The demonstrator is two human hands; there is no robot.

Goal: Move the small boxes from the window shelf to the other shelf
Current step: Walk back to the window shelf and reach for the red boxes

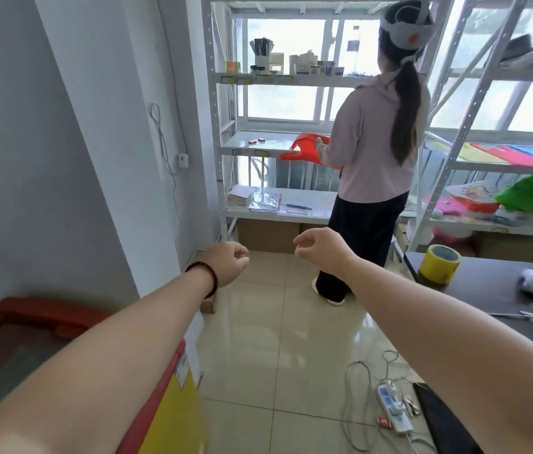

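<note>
Both hands out in front, empty — boxes on the window shelf.

The left hand (229,262), beaded bracelet (204,276) at the wrist, is curled into a loose fist; the right hand (319,249) hangs with fingers loosely bent, holding nothing. The small boxes (315,67) sit clustered on the upper board of the window shelf (291,80), well apart from both hands — another person (376,152) stands before it, holding a red bag (306,150).

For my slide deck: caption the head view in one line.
Both empty hands, left and right, reach toward the window shelf, where another person stands.
</note>
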